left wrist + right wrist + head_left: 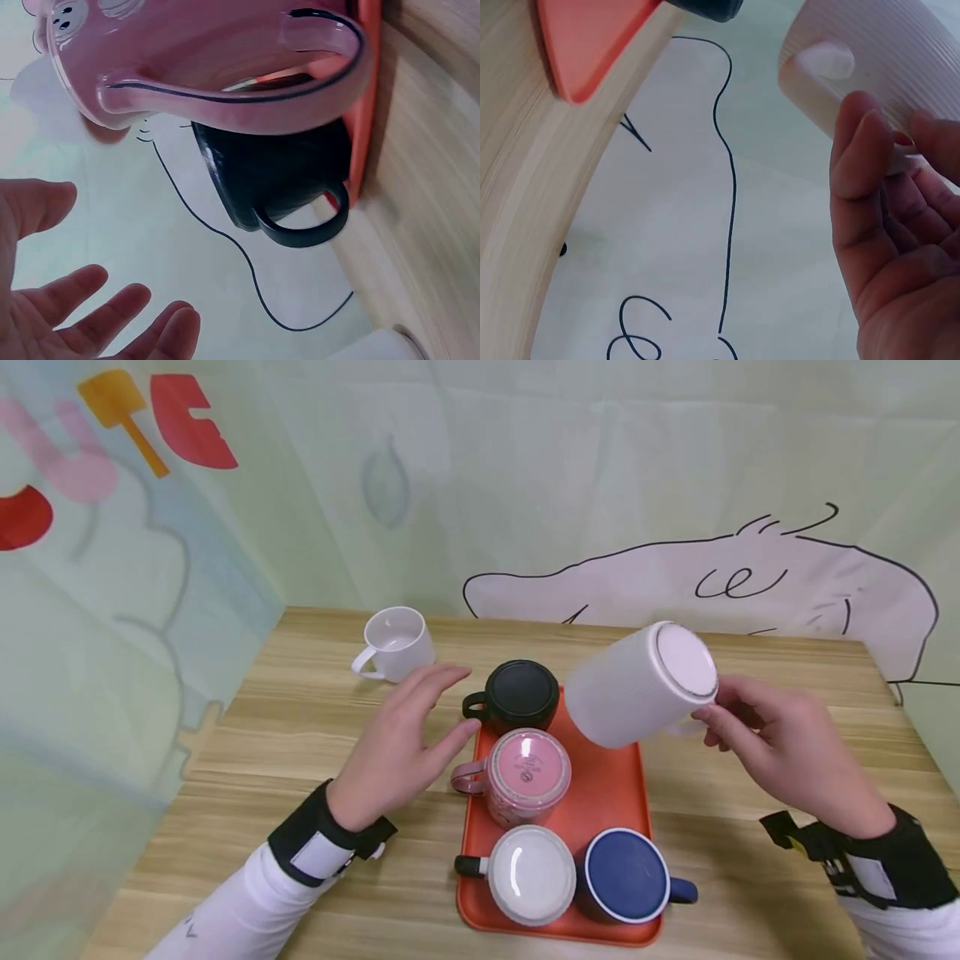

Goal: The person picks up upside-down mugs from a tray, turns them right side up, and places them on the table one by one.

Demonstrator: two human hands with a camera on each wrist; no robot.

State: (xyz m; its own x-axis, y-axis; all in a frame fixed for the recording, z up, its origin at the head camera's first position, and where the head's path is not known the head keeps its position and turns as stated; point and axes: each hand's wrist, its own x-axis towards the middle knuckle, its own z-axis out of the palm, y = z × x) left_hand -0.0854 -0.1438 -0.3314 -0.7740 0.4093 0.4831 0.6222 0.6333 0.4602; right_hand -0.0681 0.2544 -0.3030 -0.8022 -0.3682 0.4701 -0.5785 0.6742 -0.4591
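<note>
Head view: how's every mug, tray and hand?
Ribbed white mug: tilted, base upward
Smooth white mug: upright
Matte black mug: upside down
Glossy pink mug: upside down
White black-handled mug: upside down
Round blue mug: upside down
Rectangular red tray: partly filled
Left hand: empty
Right hand: holding ribbed white mug

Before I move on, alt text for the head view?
Right hand holds a tilted white mug by its handle above a red tray bearing a black mug, pink mug, pale mug and blue mug. Left hand hovers beside them; a white cup stands upright beyond.
</note>
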